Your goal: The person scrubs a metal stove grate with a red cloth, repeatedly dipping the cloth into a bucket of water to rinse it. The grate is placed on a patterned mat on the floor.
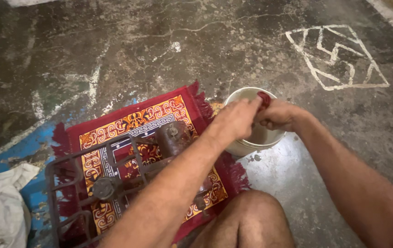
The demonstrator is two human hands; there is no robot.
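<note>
1. over the white bucket, both hands meeting above its rim: left hand on the mat side, right hand on the far side from the mat.
2. between them, a red cloth, bunched small, only a dark red fold showing above the knuckles, right over the bucket's mouth.
3. left grip clenched on the cloth, fingers curled over its near end; right grip clenched on the same cloth from the other side, thumb tucked under. both closed tight, knuckles close together.
4. judged from the bunching: soft, limp stuff, no stiffness at all, light in itself. wet or dry, cannot tell.
5. best held as shown, by a fistful at each end, not by fingertips; a thin pinch would likely let it slide out.
6. bucket itself looks like thin plastic, light, probably easy to tip if leaned on; contents hidden behind the hands.
7. beside the bucket, touching or nearly so, a red patterned mat with a fringe, spread on the cracked concrete floor.
8. on the mat, away from the bucket, a dark metal stove grate and rusty burner parts; stiff, heavy-looking, grimy.
9. farthest from the bucket, past the mat, a crumpled white rag on the floor.
10. bare knee just below the bucket.
</note>
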